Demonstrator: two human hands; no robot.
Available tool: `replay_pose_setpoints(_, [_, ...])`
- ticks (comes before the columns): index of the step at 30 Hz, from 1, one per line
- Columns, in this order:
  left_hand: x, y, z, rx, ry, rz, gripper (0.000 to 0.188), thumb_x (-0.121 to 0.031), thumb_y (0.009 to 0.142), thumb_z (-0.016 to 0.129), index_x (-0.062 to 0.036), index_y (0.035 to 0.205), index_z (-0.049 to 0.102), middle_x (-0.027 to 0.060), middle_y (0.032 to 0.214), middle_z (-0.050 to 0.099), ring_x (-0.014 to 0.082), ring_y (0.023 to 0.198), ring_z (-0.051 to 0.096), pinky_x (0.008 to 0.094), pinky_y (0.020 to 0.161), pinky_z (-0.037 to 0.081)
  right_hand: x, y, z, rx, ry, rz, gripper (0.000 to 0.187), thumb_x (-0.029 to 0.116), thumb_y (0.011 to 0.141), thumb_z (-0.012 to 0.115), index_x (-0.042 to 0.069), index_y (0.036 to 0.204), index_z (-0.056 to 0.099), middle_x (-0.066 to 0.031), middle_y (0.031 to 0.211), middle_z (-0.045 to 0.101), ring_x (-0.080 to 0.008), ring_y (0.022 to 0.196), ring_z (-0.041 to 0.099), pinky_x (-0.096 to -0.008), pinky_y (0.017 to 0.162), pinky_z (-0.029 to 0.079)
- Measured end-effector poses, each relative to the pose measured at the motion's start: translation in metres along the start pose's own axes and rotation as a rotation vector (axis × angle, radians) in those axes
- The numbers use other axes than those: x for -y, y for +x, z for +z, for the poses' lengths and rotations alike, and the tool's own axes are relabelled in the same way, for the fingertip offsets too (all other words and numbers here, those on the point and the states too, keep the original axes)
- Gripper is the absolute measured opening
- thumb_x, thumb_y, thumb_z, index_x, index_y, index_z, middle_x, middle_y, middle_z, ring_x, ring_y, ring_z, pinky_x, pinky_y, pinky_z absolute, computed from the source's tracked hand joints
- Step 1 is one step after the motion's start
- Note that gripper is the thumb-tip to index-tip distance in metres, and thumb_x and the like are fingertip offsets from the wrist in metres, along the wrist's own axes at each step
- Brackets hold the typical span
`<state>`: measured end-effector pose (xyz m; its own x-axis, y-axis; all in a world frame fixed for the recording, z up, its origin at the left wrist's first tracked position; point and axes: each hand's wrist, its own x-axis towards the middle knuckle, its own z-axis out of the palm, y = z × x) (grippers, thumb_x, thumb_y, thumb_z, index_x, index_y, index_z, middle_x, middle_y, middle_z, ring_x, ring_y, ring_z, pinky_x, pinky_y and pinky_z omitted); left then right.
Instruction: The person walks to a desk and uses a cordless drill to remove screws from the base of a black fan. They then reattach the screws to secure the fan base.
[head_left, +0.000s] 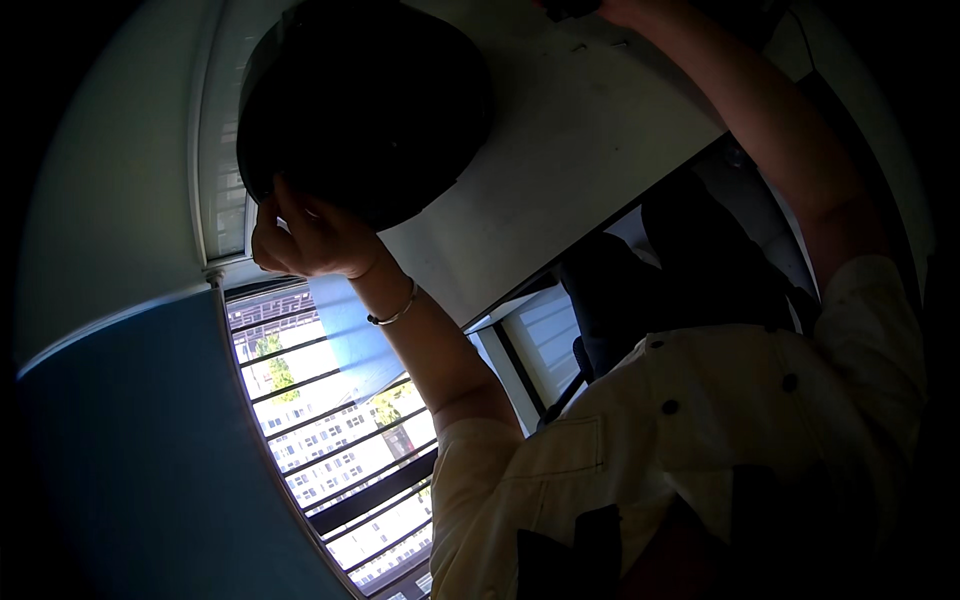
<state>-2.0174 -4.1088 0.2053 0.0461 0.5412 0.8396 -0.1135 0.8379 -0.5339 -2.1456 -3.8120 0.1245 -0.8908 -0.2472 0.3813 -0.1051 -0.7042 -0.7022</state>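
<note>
A large black rounded object [365, 110] stands out at the upper left over a pale tabletop; the dim light hides its details, so I cannot tell its kind. My left hand [315, 238] is closed at its lower left edge, fingers bent against the rim. At the top edge of the picture my right hand [622, 10] is mostly cut off. It is closed around a small dark thing [570, 8], which is too dark and cropped to name. Two small screw-like pieces [599, 45] lie on the tabletop just below that hand.
The pale tabletop [480, 255] ends in a slanting edge near my body. A barred window [335, 440] brightens the lower left, beside a blue-and-white wall [130, 430]. My dark-clothed legs [640, 280] are below the table edge. A thin cable [803, 40] hangs at the upper right.
</note>
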Motion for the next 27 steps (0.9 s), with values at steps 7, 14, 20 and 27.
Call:
replay_pose_setpoints(7, [0.0,0.003,0.002,0.011,-0.095,-0.108,0.01,-0.011,0.077,0.068,-0.0104,0.087,0.072,0.0006,0.081,0.056,0.0152,0.078,0.047,0.0275,0.067,0.044,0.001,0.001,-0.001,0.007,-0.014,-0.013,0.036,0.003,0.064,0.056,-0.015,0.096,0.057,-0.023,0.091,0.064,-0.0256,0.08,0.064,-0.0303,0.075,0.051])
replay_pose_setpoints(14, [0.003,-0.001,-0.001,0.028,-0.147,-0.097,0.015,-0.006,0.076,0.067,-0.0146,0.087,0.073,-0.0001,0.079,0.054,0.0146,0.075,0.047,0.0274,0.064,0.043,-0.004,-0.002,0.003,0.001,-0.034,0.006,0.037,0.005,0.064,0.056,-0.013,0.097,0.057,-0.021,0.093,0.065,-0.0226,0.078,0.063,-0.0292,0.074,0.05])
replay_pose_setpoints(20, [0.006,0.002,0.001,0.028,-0.197,-0.158,0.021,-0.002,0.074,0.066,-0.0156,0.089,0.073,-0.0007,0.08,0.054,0.0146,0.077,0.049,0.0272,0.064,0.043,-0.006,0.002,-0.009,-0.113,-0.296,0.055,0.028,0.019,0.071,0.059,0.001,0.093,0.061,-0.0086,0.083,0.063,-0.0148,0.067,0.059,-0.0271,0.055,0.047])
replay_pose_setpoints(27, [0.01,0.003,-0.007,0.074,-0.184,-0.183,0.019,-0.013,0.073,0.073,-0.0144,0.092,0.071,-0.001,0.088,0.057,0.0139,0.081,0.05,0.0265,0.067,0.044,0.005,-0.007,0.004,-0.089,-0.2,0.082,0.032,0.014,0.07,0.063,-0.001,0.098,0.059,-0.0101,0.082,0.063,-0.0177,0.068,0.06,-0.029,0.055,0.048])
